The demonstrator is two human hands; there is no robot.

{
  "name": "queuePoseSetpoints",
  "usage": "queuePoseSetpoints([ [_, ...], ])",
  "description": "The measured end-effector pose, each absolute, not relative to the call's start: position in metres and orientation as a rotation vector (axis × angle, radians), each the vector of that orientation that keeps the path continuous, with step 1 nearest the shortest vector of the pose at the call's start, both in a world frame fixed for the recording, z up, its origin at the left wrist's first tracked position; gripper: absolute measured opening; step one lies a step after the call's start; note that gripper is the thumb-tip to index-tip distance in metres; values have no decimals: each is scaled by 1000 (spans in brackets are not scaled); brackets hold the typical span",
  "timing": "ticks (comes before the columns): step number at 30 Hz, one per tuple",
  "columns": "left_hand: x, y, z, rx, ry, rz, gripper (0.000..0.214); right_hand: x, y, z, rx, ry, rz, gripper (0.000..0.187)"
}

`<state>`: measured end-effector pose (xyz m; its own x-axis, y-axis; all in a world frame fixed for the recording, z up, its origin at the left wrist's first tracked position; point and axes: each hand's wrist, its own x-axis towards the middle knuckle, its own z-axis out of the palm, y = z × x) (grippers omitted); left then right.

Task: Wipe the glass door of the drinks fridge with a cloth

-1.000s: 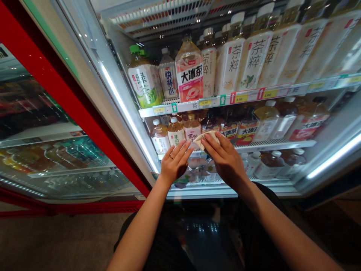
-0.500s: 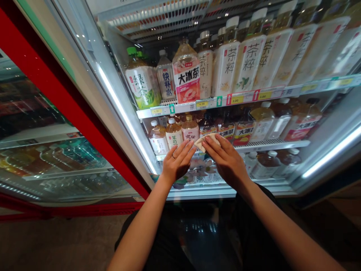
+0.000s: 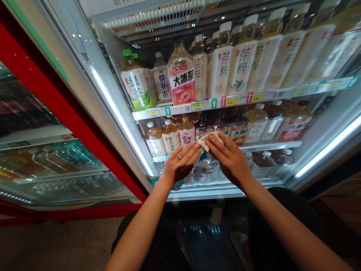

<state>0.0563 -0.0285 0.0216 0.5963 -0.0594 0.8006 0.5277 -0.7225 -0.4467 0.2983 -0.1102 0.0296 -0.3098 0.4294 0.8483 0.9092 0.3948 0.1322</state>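
My right hand (image 3: 231, 161) presses a folded cream cloth (image 3: 203, 143) with its fingers, against what looks like the glass front of a drinks fridge. My left hand (image 3: 182, 165) lies close beside it, fingers stretched out and a ring on one of them. Its fingertips reach the cloth's left edge; whether they press on it I cannot tell. Pale flower shapes (image 3: 201, 170) show just below the hands. Behind the cloth, on the middle shelf, stand tea bottles, among them a pink-labelled bottle (image 3: 186, 132).
Large tea bottles (image 3: 221, 67) line the upper shelf (image 3: 180, 109) above price tags. More bottles (image 3: 262, 163) stand at the bottom. A red-framed fridge (image 3: 93, 131) adjoins on the left. My dark-clothed knees (image 3: 287, 210) are close to the fridge front.
The cloth and both hands have shifted a little to the right across the bottles behind. My view has also moved slightly, so the shelves appear further left.
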Motion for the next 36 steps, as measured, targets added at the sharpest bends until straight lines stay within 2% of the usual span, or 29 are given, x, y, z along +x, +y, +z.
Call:
queuePoseSetpoints([
  [24,96,-52,54,-2146,-425,-1156,64,350,-105,35,-970,-1944,-999,78],
  [31,118,-57,47,-2144,-592,-1310,78,353,-104,31,-1003,-1882,-920,76],
  [36,133,-67,33,-2128,-642,-1360,74,357,-109,32,-1018,-1954,-896,72],
])
